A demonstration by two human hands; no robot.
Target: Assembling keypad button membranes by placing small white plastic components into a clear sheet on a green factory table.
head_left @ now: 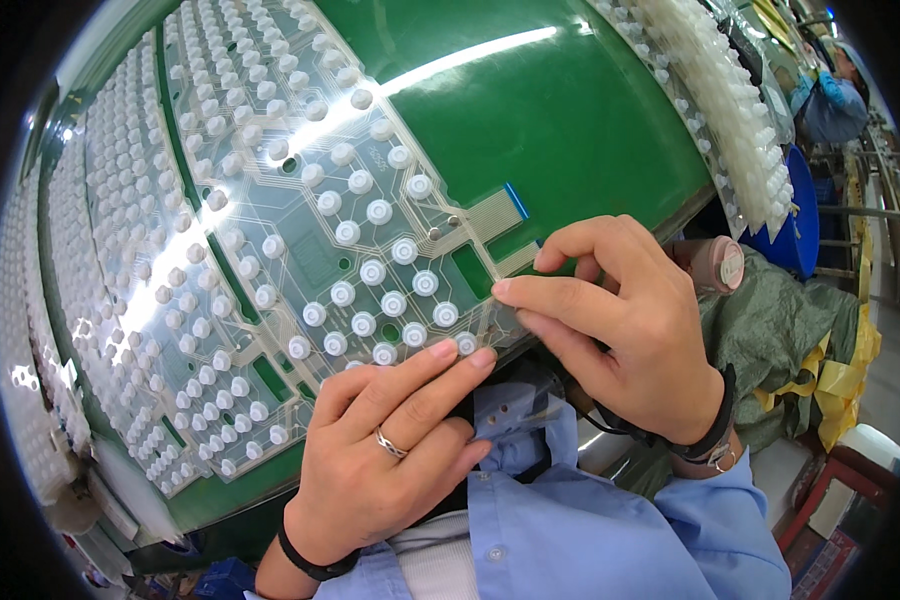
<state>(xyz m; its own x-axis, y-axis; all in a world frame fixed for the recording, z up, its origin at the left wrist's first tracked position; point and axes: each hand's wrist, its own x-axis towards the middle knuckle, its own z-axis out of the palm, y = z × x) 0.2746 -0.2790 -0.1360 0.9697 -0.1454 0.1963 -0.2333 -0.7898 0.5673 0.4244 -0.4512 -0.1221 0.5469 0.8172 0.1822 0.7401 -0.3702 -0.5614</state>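
Observation:
A clear keyboard membrane (pixel 315 262) with printed traces and white rubber domes lies on the green tabletop (pixel 560 130). From its right edge sticks out a striped ribbon tail (pixel 495 212) with a blue tip. My left hand (pixel 390 440) rests at the membrane's near edge, fingers stretched out, index and middle fingertips beside the nearest domes. My right hand (pixel 610 310) is closed in a pinch at the membrane's right edge, below the tail, with the index fingertip on the sheet. The thumb tip sits just under the index finger; the exact grip is partly hidden.
More domed membranes (pixel 130 250) overlap on the left. A thick stack of white domed sheets (pixel 720 110) stands at the far right. Beyond the table's right edge are a pink cylindrical container (pixel 712 264), a blue bin (pixel 802 215), a green sack (pixel 780 325) and another person (pixel 836 105).

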